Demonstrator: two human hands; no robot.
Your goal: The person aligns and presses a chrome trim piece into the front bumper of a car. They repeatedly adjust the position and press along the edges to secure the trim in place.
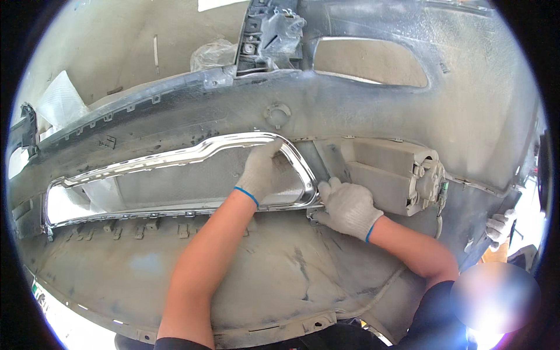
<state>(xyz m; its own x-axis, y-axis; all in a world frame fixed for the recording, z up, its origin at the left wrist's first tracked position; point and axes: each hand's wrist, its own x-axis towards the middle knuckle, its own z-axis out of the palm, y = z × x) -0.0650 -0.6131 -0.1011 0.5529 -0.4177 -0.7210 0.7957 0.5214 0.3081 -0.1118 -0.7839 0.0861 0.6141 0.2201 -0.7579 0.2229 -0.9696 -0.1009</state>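
Note:
A shiny chrome trim frame (204,149) lines a long opening in a large, dusty grey bumper shell (256,262), seen from its inner side. My left hand (262,169), in a whitish knit glove with a blue cuff, reaches across the right part of the opening. Its fingers are closed at the frame's upper right rim, their tips partly hidden. At the frame's lower right corner is my right hand (350,209), gloved alike. Its fingers are curled against the outer edge, with the thumb just below the corner.
Right of the frame sits a box-shaped grey housing (385,175) with a connector. Beyond it, another person's gloved hand (500,226) is near the shell's right edge. A black bracket (274,41) stands at the top, and clear plastic wrap (213,55) lies beside it.

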